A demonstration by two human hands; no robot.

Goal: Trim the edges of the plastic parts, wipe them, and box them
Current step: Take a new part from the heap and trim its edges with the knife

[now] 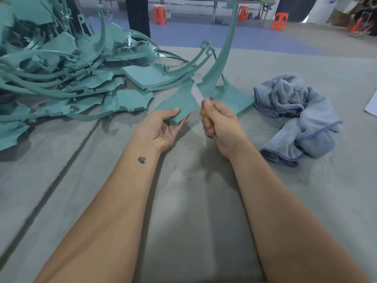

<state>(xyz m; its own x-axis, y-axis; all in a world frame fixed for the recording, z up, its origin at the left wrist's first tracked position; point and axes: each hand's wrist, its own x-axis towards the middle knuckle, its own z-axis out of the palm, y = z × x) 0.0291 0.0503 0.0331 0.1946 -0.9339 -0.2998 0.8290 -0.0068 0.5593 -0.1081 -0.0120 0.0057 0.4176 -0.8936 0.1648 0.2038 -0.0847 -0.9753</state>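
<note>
While my left hand (163,127) lies palm up under the near corner of a teal plastic part (179,103), its thumb is pressed down on the top face and its fingers curl up beneath, so I have that corner pinched. From there the part widens into a flat panel and then rises in a long curved arm that runs up out of the top of the view. My right hand (218,125) is closed in a fist round a knife with a yellow handle (205,116), thumb on top. Its blade (196,93) is blurred and pale, and it lies along the right edge of the flat panel, between the panel and the foot of the curved arm; I cannot tell exactly where the blade touches the plastic.

To my left, a big heap of teal plastic parts (67,78) sprawls over the grey cloth-covered table (193,201), long curved strips and ragged-edged flat pieces tangled together. To my right, a crumpled blue-grey towel (297,119) lies on the table, apart from my hands. Fine shavings are scattered on the cloth near my right wrist. A corner of white paper (371,106) shows at the right edge. Beyond the table, orange stools (160,15) stand on the floor.
</note>
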